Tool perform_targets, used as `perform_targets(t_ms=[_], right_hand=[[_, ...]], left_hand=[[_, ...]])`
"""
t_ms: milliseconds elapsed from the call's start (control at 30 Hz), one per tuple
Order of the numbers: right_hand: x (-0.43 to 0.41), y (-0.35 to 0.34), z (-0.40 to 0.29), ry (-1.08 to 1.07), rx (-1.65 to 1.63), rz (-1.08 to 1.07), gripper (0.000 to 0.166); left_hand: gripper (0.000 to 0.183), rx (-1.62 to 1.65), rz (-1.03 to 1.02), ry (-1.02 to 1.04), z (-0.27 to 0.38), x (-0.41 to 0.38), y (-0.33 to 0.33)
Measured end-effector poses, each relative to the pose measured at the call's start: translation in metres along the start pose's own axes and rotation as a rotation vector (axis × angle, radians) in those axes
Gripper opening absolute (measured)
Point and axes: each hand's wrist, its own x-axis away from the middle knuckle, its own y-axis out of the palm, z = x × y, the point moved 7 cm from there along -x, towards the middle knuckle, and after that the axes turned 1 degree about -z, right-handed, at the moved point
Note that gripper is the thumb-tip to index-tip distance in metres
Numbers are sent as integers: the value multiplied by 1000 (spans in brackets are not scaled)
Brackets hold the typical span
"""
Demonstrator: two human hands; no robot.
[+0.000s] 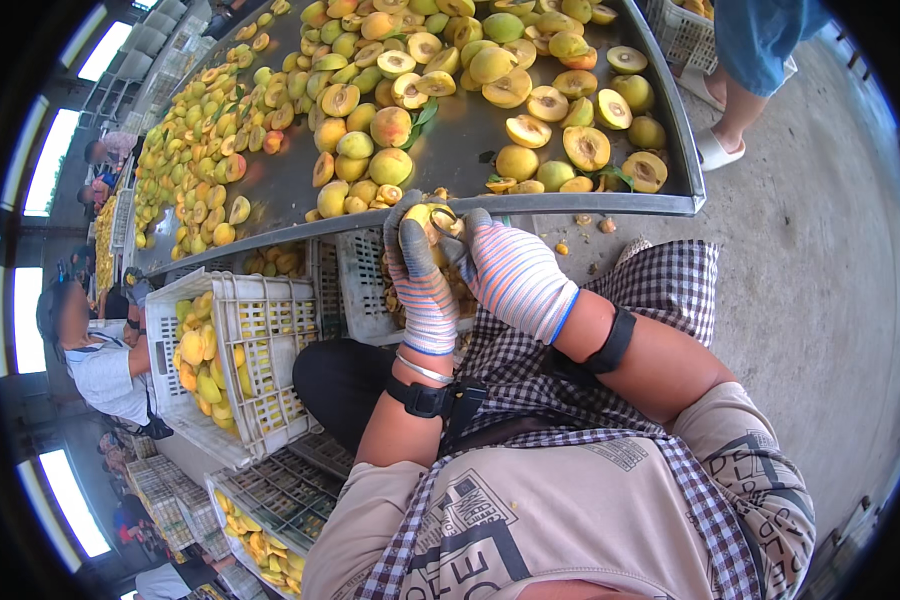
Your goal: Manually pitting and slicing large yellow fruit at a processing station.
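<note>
My left hand, in a striped glove with grey-coated fingers, holds a yellow peach half just off the near rim of the metal table. My right hand, gloved alike, grips a small pitting tool with a dark curved loop. The loop is against the fruit's cut side; its handle is hidden in my fingers. Whole and halved peaches lie on the table beyond my hands, many halves with the stone still in.
At my left stands a white plastic crate of peach halves, with another crate nearer me. Below the table rim a crate holds fruit scraps. Bits of fruit lie on the concrete floor. One person works at left; another's legs are at right.
</note>
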Motion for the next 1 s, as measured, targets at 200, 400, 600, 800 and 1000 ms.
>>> perform_targets(t_ms=[200,400,600,800,1000], right_hand=[[0,0,-4,41,21,-79,37],[-1,4,-3,4,-61,27,33],[0,4,-2,11,-226,-5,32],[-6,1,-3,54,-248,-78,31],[-6,14,2,-98,-263,33,43]], left_hand=[[43,-9,3,28,2,0,2],[54,-155,-32,88,14,1,9],[55,-215,-105,159,15,-4,10],[54,-158,-100,101,8,-9,8],[54,-274,-134,249,17,-12,13]])
